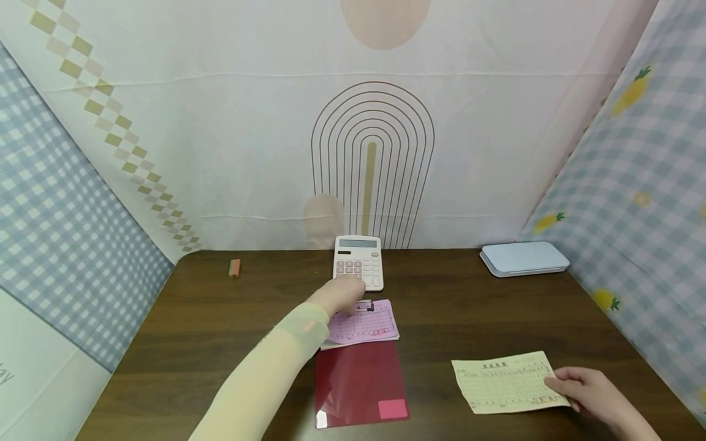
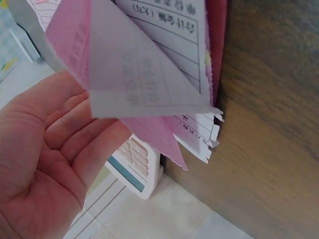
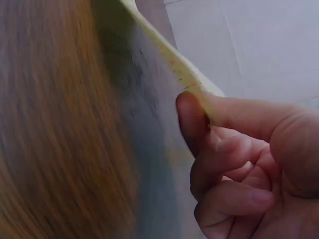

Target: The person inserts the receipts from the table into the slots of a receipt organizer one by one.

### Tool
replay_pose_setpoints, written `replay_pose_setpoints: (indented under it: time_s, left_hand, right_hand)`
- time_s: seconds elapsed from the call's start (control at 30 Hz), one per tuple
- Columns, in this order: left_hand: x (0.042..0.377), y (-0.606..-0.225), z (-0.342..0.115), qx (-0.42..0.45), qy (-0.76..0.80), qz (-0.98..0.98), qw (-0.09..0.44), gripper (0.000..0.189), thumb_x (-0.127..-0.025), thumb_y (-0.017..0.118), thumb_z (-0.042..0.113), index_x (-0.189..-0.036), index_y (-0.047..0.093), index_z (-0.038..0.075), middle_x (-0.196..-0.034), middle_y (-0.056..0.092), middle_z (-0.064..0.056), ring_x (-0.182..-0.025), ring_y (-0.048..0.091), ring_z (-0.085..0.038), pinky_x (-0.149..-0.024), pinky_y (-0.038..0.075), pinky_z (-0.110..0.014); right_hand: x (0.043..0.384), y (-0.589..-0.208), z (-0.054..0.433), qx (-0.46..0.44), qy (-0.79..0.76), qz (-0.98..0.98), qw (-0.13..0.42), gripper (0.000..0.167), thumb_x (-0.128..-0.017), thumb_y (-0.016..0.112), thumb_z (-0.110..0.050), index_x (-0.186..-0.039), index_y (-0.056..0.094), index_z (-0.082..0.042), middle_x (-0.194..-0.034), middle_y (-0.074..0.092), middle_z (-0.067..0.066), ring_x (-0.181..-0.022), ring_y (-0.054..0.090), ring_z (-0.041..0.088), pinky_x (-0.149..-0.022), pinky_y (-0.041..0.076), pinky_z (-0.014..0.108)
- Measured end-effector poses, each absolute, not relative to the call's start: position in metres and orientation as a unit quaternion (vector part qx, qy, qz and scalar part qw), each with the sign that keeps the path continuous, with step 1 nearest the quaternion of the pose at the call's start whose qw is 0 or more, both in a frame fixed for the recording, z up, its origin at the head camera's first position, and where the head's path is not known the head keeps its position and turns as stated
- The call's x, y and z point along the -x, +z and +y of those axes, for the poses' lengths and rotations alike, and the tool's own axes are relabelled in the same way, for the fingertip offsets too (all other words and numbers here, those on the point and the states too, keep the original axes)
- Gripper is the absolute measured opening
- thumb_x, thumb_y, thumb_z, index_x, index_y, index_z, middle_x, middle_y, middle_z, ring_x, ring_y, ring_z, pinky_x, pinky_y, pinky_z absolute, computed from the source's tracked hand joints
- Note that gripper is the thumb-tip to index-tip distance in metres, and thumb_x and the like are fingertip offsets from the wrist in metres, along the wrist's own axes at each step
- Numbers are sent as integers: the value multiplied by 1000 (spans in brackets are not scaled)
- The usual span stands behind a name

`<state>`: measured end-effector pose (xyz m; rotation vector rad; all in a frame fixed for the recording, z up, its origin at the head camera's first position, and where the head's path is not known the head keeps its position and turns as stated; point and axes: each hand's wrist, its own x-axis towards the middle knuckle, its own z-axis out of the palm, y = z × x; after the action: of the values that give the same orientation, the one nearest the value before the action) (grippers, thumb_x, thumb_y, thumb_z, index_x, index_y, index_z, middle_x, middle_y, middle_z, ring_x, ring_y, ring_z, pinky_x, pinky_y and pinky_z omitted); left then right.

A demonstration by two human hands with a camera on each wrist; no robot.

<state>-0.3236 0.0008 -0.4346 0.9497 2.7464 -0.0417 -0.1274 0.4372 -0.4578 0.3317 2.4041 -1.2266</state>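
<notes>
In the head view, a red clipboard (image 1: pixel 361 386) lies at the middle front of the table, with pink printed forms (image 1: pixel 366 324) on its upper part near a metal clip (image 1: pixel 366 307). My left hand (image 1: pixel 344 294) is at the top left of these forms. The left wrist view shows its thumb and bent fingers at the lifted, folded pink and white sheets (image 2: pixel 144 89); the fingertips are hidden behind the paper. My right hand (image 1: pixel 590 392) pinches the right edge of a yellow printed form (image 1: pixel 507 383) between thumb and fingers, above the table's right front.
A white calculator (image 1: pixel 358 260) lies just behind the clipboard. At the back right is a pale blue case (image 1: pixel 524 258), and at the back left a small orange-and-green block (image 1: pixel 235 267). Patterned cloths surround the brown table (image 1: pixel 441 306).
</notes>
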Motion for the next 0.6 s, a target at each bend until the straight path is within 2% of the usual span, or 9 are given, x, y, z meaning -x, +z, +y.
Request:
replay_pose_setpoints:
  time_s: [0.27,0.6]
  left_hand:
    - [324,-434,0,-323,-15,939,121,23,-75,72,6,-65,54,15,-65,52,5,-63,44,-12,-59,43,-26]
    - [324,-434,0,-323,-10,939,120,22,-74,73,5,-65,55,15,-65,53,5,-64,46,-12,-60,43,-26]
  right_hand:
    - [134,-462,416,-160,-487,840,180,54,-92,59,-36,-121,54,9,-60,45,-3,-51,40,7,-45,36,24]
    - [148,-462,386,-158,-522,827,135,43,-91,62,-31,-113,59,6,-58,45,-5,-51,41,5,-44,34,20]
